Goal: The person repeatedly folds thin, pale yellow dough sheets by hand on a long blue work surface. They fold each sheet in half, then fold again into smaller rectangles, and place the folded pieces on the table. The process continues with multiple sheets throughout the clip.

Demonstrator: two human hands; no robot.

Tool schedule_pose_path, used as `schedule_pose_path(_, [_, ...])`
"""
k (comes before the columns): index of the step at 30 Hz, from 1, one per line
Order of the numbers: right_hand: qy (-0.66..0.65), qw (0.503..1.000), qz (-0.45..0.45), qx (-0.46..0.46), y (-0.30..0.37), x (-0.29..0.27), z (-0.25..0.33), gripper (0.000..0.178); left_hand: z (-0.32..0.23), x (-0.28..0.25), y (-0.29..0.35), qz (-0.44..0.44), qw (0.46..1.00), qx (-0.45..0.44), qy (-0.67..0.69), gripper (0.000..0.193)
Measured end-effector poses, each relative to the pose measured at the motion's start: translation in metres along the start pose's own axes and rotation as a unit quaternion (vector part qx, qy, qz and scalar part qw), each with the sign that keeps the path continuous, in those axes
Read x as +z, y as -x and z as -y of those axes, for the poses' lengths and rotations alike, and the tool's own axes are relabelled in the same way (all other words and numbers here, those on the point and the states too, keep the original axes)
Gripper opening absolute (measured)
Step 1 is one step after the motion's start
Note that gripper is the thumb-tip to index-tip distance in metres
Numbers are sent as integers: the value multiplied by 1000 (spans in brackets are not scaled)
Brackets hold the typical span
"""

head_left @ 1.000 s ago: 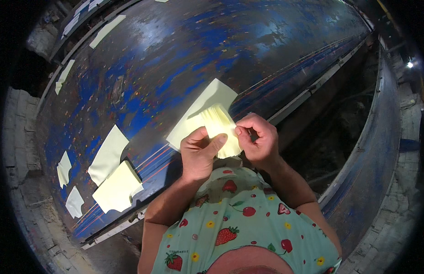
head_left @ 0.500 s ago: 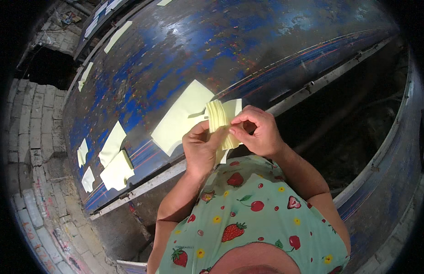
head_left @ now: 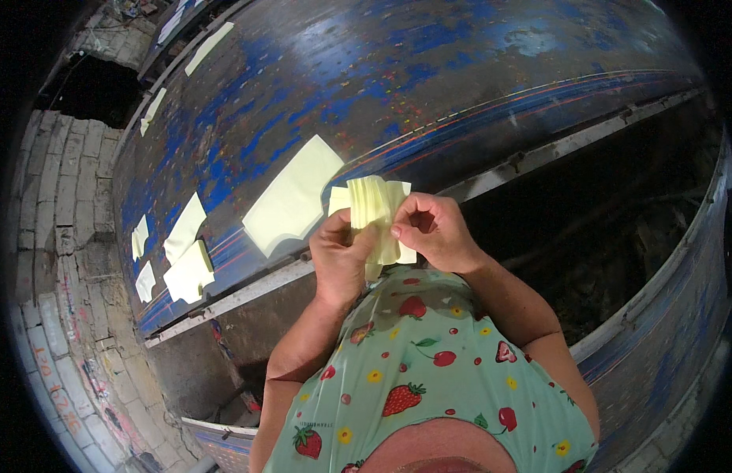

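Observation:
A stack of pale yellow cut fabric pieces (head_left: pixel 369 206) is held upright in front of my chest, its layers fanned at the edges. My left hand (head_left: pixel 341 254) grips the stack from the left, thumb across its front. At the right side, my right hand (head_left: pixel 435 230) pinches the stack's edge between thumb and forefinger. Just beyond my left hand, a large pale yellow fabric piece (head_left: pixel 293 197) lies flat on the worn blue table (head_left: pixel 397 94).
More pale yellow pieces (head_left: pixel 188 272) lie at the table's left, with narrow strips (head_left: pixel 210 47) along its far left edge. A pale metal rail (head_left: pixel 563 150) borders the near edge, beside a dark gap (head_left: pixel 603 213). Brick paving (head_left: pixel 66 189) shows at left.
The stack has turned in my hands, and a piece now sticks out on its left. My view has shifted slightly, so the table's pieces appear farther left.

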State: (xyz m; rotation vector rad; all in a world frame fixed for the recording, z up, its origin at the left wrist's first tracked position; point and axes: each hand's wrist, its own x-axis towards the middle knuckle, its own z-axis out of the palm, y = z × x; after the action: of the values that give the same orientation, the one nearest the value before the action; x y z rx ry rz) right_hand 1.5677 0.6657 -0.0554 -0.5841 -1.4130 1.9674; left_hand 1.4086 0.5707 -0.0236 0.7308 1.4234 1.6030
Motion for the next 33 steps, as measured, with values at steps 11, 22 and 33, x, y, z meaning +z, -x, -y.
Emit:
schedule_pose_path(11, [-19, 998, -63, 15, -23, -43, 44, 9, -7, 37, -68, 138, 970, -76, 184, 30])
schedule_pose_path(22, [11, 935, -324, -142, -84, -124, 61, 14, -23, -19, -132, 119, 933, -87, 328, 54])
schedule_pose_path(33, [489, 784, -259, -282, -153, -155, 111, 20, -21, -74, -158, 47, 871, -54, 487, 67])
